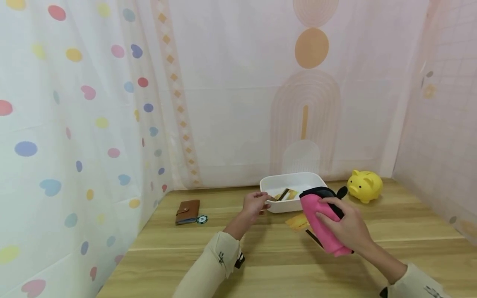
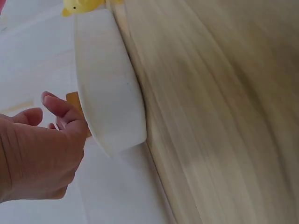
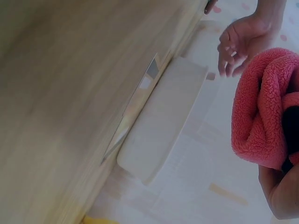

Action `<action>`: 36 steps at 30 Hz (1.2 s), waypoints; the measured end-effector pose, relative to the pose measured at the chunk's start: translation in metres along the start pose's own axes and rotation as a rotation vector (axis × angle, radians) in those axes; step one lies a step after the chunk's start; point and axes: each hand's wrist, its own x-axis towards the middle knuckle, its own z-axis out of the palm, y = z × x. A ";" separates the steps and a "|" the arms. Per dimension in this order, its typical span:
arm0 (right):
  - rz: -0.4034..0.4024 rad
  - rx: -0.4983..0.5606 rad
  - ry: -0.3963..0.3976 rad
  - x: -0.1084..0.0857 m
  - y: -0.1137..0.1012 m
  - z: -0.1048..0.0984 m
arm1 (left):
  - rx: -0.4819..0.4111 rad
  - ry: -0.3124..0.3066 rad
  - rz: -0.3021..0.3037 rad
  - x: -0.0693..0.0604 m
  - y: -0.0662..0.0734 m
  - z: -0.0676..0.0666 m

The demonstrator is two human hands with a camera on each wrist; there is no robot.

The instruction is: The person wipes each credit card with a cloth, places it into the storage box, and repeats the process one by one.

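Pink pouch gripped by the right hand, left hand loose at the tray

Thumb and fingers of the right hand close on the pouch, held up over the table on the near right side of the tray. At the tray's left end, the left hand has its fingers loosely bent — gripping nothing — just beside an orange card poking over the rim. More cards lie inside. On the table, near the tray, lies a yellow card; a dark-striped card is partly hidden by the pouch. Far right stands a yellow pig; well left, a brown wallet — chip just beside it.
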 end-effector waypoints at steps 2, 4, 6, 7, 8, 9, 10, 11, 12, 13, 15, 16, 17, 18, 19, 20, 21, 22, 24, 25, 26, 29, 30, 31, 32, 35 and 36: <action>0.013 0.007 -0.001 0.001 0.000 -0.002 | 0.057 -0.021 0.006 0.000 -0.002 -0.001; 0.021 0.009 0.002 0.002 0.000 -0.004 | 0.132 -0.052 0.026 -0.001 -0.003 -0.002; 0.027 0.006 0.008 0.004 0.000 -0.007 | 0.219 -0.098 0.062 -0.003 -0.004 -0.001; 0.029 0.005 0.010 0.004 0.000 -0.007 | 0.255 -0.125 0.080 -0.004 -0.005 -0.001; 0.030 0.005 0.011 0.004 0.000 -0.008 | 0.283 -0.147 0.101 -0.005 -0.006 0.000; 0.034 0.004 0.010 0.004 0.000 -0.009 | 0.303 -0.165 0.123 -0.006 -0.006 0.000; 0.036 0.004 0.009 0.004 -0.001 -0.010 | 0.321 -0.174 0.141 -0.007 -0.007 0.001; 0.037 0.004 0.007 0.003 -0.001 -0.010 | 0.329 -0.174 0.152 -0.008 -0.007 0.001; 0.041 0.004 0.004 0.003 -0.001 -0.010 | 0.332 -0.166 0.156 -0.008 -0.007 0.002; 0.042 0.004 0.003 0.002 -0.001 -0.011 | 0.348 -0.144 0.163 -0.009 -0.008 0.002; 0.047 0.000 0.001 0.001 -0.001 -0.011 | 0.382 -0.095 0.166 -0.010 -0.007 0.001; 0.048 0.000 0.001 0.001 -0.001 -0.011 | 0.400 -0.071 0.161 -0.011 -0.007 0.001; 0.049 -0.003 0.001 0.000 0.000 -0.011 | 0.417 -0.052 0.159 -0.011 -0.007 0.000; 0.051 -0.006 0.002 -0.001 0.000 -0.011 | 0.430 -0.036 0.155 -0.012 -0.007 0.000; 0.051 -0.007 0.002 -0.001 0.001 -0.011 | 0.441 -0.024 0.149 -0.012 -0.007 -0.001; 0.051 -0.007 0.002 -0.002 0.001 -0.011 | 0.439 -0.020 0.144 -0.012 -0.007 -0.001; 0.050 -0.007 0.000 -0.003 0.001 -0.010 | 0.430 -0.017 0.138 -0.012 -0.007 -0.002; 0.049 -0.007 -0.001 -0.003 0.002 -0.010 | 0.415 -0.017 0.132 -0.012 -0.007 -0.002; 0.049 -0.006 -0.003 -0.004 0.003 -0.010 | 0.382 -0.019 0.126 -0.011 -0.008 -0.002; 0.050 -0.004 -0.004 -0.004 0.003 -0.009 | 0.366 -0.021 0.129 -0.011 -0.008 -0.002; 0.051 -0.002 -0.005 -0.005 0.003 -0.009 | 0.353 -0.023 0.134 -0.010 -0.009 -0.001; 0.054 0.001 -0.003 -0.006 0.005 -0.009 | 0.316 -0.030 0.142 -0.009 -0.008 0.000; 0.055 0.001 -0.002 -0.006 0.005 -0.010 | 0.307 -0.032 0.140 -0.008 -0.007 0.001; 0.056 0.002 -0.001 -0.007 0.005 -0.010 | 0.295 -0.037 0.137 -0.007 -0.007 0.001; 0.057 0.004 -0.001 -0.007 0.005 -0.010 | 0.289 -0.045 0.134 -0.006 -0.006 0.002; 0.062 0.004 -0.001 -0.007 0.005 -0.010 | 0.275 -0.160 0.171 -0.001 -0.002 0.003; 0.064 0.002 0.000 -0.008 0.005 -0.010 | 0.274 -0.214 0.194 0.001 -0.001 0.003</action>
